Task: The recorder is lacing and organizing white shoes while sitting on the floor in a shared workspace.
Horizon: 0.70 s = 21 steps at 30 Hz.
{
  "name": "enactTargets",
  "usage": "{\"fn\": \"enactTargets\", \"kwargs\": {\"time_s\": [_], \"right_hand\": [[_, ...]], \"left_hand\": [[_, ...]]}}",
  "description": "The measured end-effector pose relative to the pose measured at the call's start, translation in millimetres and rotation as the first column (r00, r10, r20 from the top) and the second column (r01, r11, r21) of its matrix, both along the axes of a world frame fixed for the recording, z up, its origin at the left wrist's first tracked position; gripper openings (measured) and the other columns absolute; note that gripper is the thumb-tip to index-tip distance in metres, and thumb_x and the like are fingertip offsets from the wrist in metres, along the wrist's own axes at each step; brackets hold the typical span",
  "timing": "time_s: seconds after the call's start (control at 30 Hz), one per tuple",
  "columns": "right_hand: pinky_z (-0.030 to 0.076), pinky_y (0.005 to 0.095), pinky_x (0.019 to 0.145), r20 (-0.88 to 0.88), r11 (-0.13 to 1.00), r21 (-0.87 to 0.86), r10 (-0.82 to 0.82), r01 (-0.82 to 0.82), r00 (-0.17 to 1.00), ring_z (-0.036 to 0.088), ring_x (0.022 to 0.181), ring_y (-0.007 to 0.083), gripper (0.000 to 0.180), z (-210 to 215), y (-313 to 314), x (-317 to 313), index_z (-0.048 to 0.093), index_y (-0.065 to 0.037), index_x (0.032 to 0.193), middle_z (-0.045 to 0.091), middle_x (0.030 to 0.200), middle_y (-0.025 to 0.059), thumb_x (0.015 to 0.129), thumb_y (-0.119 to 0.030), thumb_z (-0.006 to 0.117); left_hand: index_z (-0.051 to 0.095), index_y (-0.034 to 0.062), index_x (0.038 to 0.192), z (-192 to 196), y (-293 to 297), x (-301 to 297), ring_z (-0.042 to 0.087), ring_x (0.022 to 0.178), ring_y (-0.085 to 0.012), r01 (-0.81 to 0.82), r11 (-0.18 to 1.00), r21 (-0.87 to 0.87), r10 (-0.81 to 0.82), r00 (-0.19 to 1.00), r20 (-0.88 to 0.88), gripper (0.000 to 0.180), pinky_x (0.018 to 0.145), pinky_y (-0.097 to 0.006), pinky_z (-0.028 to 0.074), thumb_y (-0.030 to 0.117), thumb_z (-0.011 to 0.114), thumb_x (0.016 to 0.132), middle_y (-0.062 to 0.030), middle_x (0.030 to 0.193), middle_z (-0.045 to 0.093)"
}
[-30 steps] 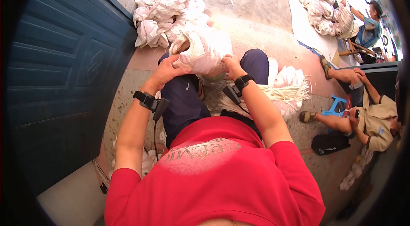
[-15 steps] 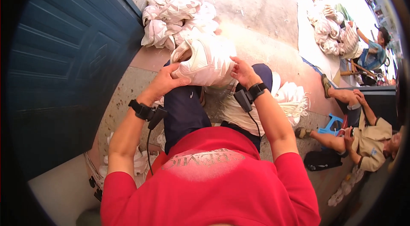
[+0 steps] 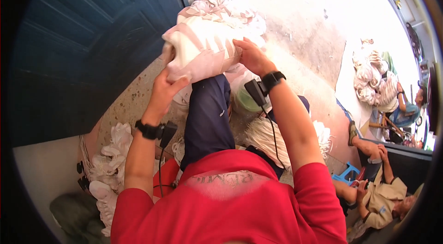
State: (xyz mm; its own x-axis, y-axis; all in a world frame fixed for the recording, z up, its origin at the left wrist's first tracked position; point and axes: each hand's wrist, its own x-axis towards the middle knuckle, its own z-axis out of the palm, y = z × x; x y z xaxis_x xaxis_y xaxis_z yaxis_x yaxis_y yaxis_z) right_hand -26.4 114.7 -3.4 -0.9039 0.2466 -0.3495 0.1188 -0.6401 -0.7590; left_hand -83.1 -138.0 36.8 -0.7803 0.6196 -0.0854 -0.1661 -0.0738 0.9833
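Hard daylight falls from the upper right, so the concrete floor (image 3: pixel 323 18) there is blown out to near white and the pale bundle (image 3: pixel 203 48) held up between the hands glares along its top. The blue door (image 3: pixel 83 50) on the left lies in deep shade, and the red shirt (image 3: pixel 230 211) is evenly lit with soft shadow under the arms. Fisheye bending curves the door's lines, a black rim rings the picture, and the seated people (image 3: pixel 378 193) at the right edge are squeezed and slightly soft.
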Motion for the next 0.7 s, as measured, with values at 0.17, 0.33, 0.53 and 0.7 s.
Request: {"fn": "enactTargets", "kwargs": {"time_s": [0.17, 0.33, 0.53, 0.7], "right_hand": [[0.045, 0.0340, 0.079, 0.170, 0.960, 0.252, 0.082, -0.124, 0.982, 0.054, 0.095, 0.0244, 0.078, -7, 14, -39, 0.019, 0.006, 0.133, 0.041, 0.125, 0.0184, 0.077, -0.027, 0.062], [0.047, 0.0359, 0.072, 0.146, 0.932, 0.321, 0.125, -0.167, 0.981, 0.054, 0.093, 0.0304, 0.081, -8, 26, -38, 0.019, 0.009, 0.132, 0.033, 0.129, 0.0233, 0.074, -0.028, 0.064], [0.047, 0.0362, 0.071, 0.169, 0.971, 0.229, -0.112, 0.072, 0.979, 0.055, 0.092, 0.0291, 0.057, -2, 19, 3, 0.034, 0.005, 0.122, 0.044, 0.118, 0.0191, 0.078, -0.021, 0.060], [0.044, 0.0325, 0.078, 0.012, 0.915, 0.141, -0.384, 0.379, 0.923, 0.055, 0.096, 0.0175, 0.030, -18, -2, 113, 0.041, -0.008, 0.113, 0.055, 0.109, 0.0066, 0.088, -0.023, 0.047]], "left_hand": [[0.049, 0.0021, 0.115, -10, 9, -10, 0.057, 0.074, -0.0083, 0.058, 0.997, -0.052, -0.052, 0.992, 0.112, 0.041, 0.062, -0.019, 0.041, 0.014, 0.065, 0.079, -0.0034, 0.093, 0.060], [0.048, 0.0032, 0.116, -22, 22, -7, 0.057, 0.074, -0.0084, 0.068, 0.998, 0.001, -0.067, 0.980, 0.187, 0.042, 0.061, -0.019, 0.040, 0.017, 0.065, 0.080, -0.0039, 0.096, 0.060], [0.048, 0.0007, 0.117, -13, 29, 7, 0.055, 0.086, -0.0100, 0.178, 0.981, -0.072, -0.175, 0.983, 0.048, 0.045, 0.076, -0.024, 0.045, 0.014, 0.066, 0.078, -0.0050, 0.100, 0.058], [0.049, -0.0008, 0.116, -7, 43, 48, 0.056, 0.091, -0.0197, 0.451, 0.859, -0.243, -0.509, 0.809, -0.295, 0.050, 0.076, -0.028, 0.048, 0.010, 0.069, 0.072, -0.0140, 0.105, 0.055]]}}
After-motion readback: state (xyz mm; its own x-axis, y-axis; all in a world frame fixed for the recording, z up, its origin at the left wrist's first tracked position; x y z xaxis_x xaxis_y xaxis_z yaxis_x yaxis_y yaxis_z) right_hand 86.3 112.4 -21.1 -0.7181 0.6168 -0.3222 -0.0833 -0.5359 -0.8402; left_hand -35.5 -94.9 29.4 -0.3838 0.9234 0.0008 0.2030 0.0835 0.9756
